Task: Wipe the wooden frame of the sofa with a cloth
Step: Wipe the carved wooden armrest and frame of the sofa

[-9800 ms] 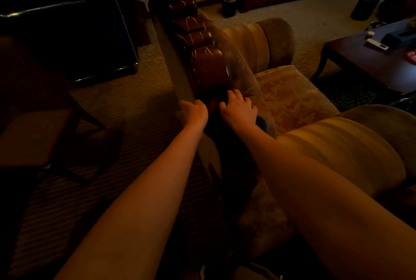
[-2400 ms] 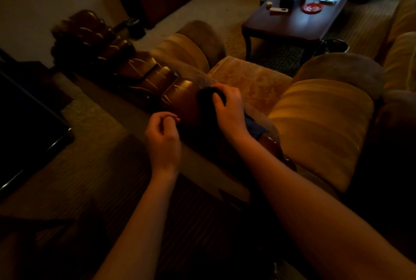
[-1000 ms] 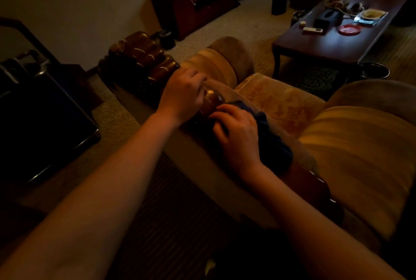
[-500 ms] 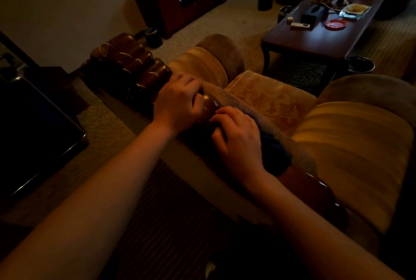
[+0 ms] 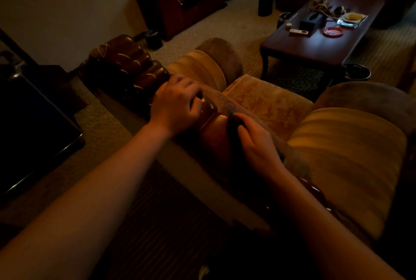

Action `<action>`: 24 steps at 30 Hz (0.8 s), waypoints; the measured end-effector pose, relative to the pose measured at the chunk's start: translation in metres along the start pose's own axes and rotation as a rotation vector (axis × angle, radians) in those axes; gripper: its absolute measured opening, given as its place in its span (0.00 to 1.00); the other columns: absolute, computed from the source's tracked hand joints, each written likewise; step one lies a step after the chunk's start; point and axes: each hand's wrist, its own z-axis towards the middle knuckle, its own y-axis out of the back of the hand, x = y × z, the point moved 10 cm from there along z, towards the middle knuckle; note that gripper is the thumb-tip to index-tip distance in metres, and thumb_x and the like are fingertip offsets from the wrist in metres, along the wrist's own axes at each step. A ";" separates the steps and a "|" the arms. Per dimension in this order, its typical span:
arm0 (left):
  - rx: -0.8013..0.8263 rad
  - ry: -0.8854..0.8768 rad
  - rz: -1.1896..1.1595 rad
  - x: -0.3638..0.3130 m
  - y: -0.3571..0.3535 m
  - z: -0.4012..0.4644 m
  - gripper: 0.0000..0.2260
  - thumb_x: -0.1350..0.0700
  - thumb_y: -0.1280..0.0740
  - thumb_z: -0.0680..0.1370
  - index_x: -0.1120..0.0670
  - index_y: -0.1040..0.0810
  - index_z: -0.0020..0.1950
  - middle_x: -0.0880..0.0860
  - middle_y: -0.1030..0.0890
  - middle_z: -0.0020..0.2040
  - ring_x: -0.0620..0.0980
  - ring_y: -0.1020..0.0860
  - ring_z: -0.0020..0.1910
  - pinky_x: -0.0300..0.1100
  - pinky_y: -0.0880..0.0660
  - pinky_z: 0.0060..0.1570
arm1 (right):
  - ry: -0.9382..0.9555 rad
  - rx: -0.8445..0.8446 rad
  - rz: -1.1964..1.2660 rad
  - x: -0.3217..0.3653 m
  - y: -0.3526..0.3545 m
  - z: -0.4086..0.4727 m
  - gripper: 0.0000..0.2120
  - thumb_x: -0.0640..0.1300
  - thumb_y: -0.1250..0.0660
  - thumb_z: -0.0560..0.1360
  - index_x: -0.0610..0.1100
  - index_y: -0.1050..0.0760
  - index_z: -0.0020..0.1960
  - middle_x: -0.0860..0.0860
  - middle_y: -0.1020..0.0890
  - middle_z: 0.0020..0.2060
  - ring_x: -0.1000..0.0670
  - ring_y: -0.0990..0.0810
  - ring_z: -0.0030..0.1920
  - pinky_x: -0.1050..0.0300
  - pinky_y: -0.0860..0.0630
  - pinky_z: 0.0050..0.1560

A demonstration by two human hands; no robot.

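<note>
R hand point(image 5: 258, 144) presses dark cloth point(image 5: 233, 131) under its fingers on wooden frame point(image 5: 216, 129) (L hand point(image 5: 175, 106) curled over frame nearby).

Two bare forearms reach in from the bottom edge — no sleeves, no watch, no rings or bands visible. The left hand point(image 5: 174, 108) and right hand point(image 5: 258, 147) are ungloved — short nails, dim light.
</note>
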 end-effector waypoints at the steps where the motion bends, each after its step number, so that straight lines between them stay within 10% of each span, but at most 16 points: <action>1: -0.003 0.000 0.003 0.000 0.001 0.000 0.21 0.51 0.47 0.72 0.59 0.20 0.51 0.56 0.19 0.52 0.58 0.26 0.57 0.50 0.27 0.49 | 0.067 -0.007 -0.052 0.012 -0.004 0.001 0.18 0.45 0.46 0.80 0.47 0.32 0.69 0.50 0.26 0.65 0.52 0.29 0.63 0.57 0.35 0.60; 8: -0.018 -0.011 0.004 -0.002 0.002 -0.001 0.22 0.50 0.48 0.72 0.59 0.19 0.51 0.57 0.19 0.50 0.58 0.25 0.56 0.50 0.27 0.47 | -0.001 0.226 -0.191 0.024 -0.030 0.057 0.21 0.45 0.47 0.80 0.45 0.36 0.72 0.45 0.30 0.69 0.44 0.33 0.69 0.51 0.37 0.67; 15: -0.037 -0.011 -0.003 0.002 0.001 -0.001 0.16 0.54 0.43 0.73 0.59 0.20 0.51 0.57 0.19 0.50 0.58 0.25 0.55 0.49 0.29 0.46 | -0.259 0.216 0.146 -0.021 -0.012 0.016 0.14 0.45 0.48 0.81 0.42 0.25 0.50 0.42 0.22 0.51 0.48 0.24 0.46 0.55 0.29 0.47; 19: -0.042 -0.011 0.002 0.002 0.000 -0.002 0.15 0.55 0.42 0.73 0.59 0.20 0.50 0.57 0.19 0.49 0.58 0.25 0.55 0.48 0.29 0.45 | 0.018 -0.023 -0.030 0.017 -0.005 -0.009 0.19 0.42 0.42 0.80 0.41 0.34 0.70 0.47 0.30 0.67 0.51 0.32 0.66 0.66 0.41 0.63; 24: -0.031 -0.010 0.017 0.002 -0.002 -0.002 0.19 0.51 0.46 0.72 0.59 0.19 0.50 0.57 0.20 0.49 0.58 0.26 0.56 0.49 0.28 0.46 | 0.215 -0.071 -0.239 0.063 -0.022 0.006 0.19 0.41 0.39 0.78 0.40 0.30 0.68 0.44 0.30 0.67 0.46 0.32 0.66 0.53 0.36 0.66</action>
